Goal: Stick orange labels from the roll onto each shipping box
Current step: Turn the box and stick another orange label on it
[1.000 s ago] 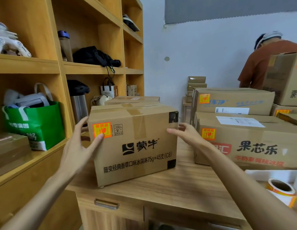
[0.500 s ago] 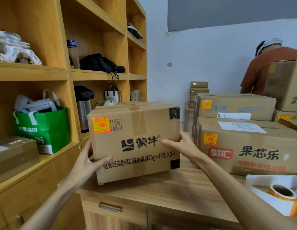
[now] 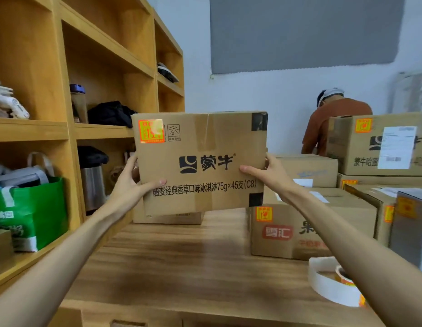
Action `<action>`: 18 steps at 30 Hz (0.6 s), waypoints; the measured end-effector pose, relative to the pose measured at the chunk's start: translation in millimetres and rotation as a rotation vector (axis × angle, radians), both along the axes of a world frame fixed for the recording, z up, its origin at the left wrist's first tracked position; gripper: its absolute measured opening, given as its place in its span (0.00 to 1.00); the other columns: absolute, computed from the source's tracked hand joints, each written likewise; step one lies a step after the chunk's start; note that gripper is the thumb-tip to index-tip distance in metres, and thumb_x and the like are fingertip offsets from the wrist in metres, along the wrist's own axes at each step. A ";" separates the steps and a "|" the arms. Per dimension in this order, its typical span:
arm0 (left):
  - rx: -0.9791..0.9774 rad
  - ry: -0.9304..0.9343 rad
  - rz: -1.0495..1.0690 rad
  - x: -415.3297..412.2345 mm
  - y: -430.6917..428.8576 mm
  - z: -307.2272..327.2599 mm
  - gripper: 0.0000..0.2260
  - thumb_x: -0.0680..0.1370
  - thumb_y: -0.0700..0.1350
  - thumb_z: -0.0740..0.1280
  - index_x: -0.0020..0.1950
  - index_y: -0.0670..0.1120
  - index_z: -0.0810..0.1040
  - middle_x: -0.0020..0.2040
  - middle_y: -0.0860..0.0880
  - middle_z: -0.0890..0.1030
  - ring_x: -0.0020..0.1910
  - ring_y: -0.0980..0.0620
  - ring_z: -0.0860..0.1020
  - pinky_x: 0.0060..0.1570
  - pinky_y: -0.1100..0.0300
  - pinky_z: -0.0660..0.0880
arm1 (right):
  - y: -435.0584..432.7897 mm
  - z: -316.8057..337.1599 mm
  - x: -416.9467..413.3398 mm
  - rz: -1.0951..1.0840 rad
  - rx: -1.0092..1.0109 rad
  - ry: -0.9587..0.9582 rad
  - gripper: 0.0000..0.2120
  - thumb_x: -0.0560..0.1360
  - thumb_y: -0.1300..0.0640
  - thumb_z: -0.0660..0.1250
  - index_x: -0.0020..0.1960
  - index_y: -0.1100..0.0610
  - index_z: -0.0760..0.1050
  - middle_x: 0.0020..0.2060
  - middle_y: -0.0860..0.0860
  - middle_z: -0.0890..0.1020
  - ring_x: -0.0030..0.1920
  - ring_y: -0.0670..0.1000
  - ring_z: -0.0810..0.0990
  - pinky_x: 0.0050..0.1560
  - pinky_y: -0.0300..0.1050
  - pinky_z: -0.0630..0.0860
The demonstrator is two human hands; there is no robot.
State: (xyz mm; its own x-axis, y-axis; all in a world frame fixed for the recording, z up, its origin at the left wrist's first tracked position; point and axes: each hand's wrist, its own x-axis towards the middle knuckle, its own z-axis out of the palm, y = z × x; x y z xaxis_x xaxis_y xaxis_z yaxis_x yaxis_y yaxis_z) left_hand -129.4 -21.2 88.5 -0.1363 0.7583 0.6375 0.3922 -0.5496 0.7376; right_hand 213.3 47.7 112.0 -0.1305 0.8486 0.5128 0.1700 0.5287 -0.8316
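Both arms out in front, elbows nearly straight. Left hand (image 3: 132, 182) clamps the left edge of the shipping box (image 3: 200, 161), thumb laid across the printed front. Right hand (image 3: 269, 175) does the same on the right edge, thumb pointing inward. The hands are set apart by the width of the carton, which hangs in the air above the wooden table (image 3: 181, 267), tipped slightly down to the right. An orange label (image 3: 151, 131) sits on its upper-left front corner.

Fingers of both hands hidden behind the carton's sides. Glare on the label; its print is unreadable. The label roll (image 3: 346, 277) lies at the table's near right, half covered by the right forearm, with a white backing strip (image 3: 327, 286) curling round it.

A low carton (image 3: 167, 218) on the table shows just under the held one. To the right, a labelled box (image 3: 287, 232), partly blocked by the right arm, with more cartons stacked behind it. Farther back, a person in a brown shirt (image 3: 332, 123) bends over. On the left, wooden shelving (image 3: 63, 131) holds a green bag (image 3: 33, 208), a steel flask (image 3: 93, 185) and a black bundle (image 3: 111, 114).
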 end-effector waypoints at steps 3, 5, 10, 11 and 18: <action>-0.019 0.028 -0.060 26.0 25.0 16.3 0.32 0.69 0.49 0.79 0.66 0.69 0.67 0.56 0.69 0.79 0.53 0.74 0.76 0.56 0.60 0.74 | 7.0 11.4 36.5 -0.032 -0.017 0.016 0.30 0.70 0.56 0.78 0.68 0.55 0.71 0.58 0.52 0.82 0.50 0.45 0.84 0.42 0.36 0.81; -0.025 0.037 -0.112 45.3 43.1 24.8 0.36 0.68 0.53 0.79 0.71 0.65 0.67 0.59 0.66 0.79 0.55 0.73 0.76 0.60 0.55 0.76 | 14.3 17.4 62.0 -0.052 -0.019 0.029 0.28 0.70 0.57 0.78 0.68 0.55 0.72 0.59 0.53 0.81 0.52 0.48 0.84 0.44 0.38 0.81; -0.033 0.061 -0.198 92.3 89.6 42.8 0.44 0.66 0.59 0.81 0.78 0.60 0.64 0.69 0.54 0.77 0.68 0.54 0.75 0.68 0.44 0.73 | 28.0 36.9 114.1 -0.153 0.023 0.024 0.19 0.72 0.60 0.76 0.58 0.49 0.74 0.55 0.53 0.81 0.48 0.45 0.83 0.38 0.33 0.79; -0.029 0.074 -0.209 101.8 99.5 46.1 0.43 0.68 0.58 0.81 0.78 0.61 0.63 0.69 0.54 0.77 0.68 0.54 0.75 0.68 0.46 0.73 | 32.4 39.2 123.1 -0.179 0.028 0.026 0.18 0.72 0.61 0.75 0.58 0.51 0.73 0.54 0.52 0.81 0.46 0.43 0.83 0.37 0.32 0.78; 0.021 0.047 -0.279 170.2 165.7 74.8 0.34 0.75 0.45 0.76 0.76 0.61 0.63 0.57 0.66 0.77 0.50 0.78 0.76 0.43 0.76 0.75 | 76.6 56.7 174.6 -0.374 0.118 0.089 0.28 0.70 0.55 0.78 0.65 0.55 0.70 0.51 0.48 0.80 0.50 0.46 0.81 0.45 0.39 0.81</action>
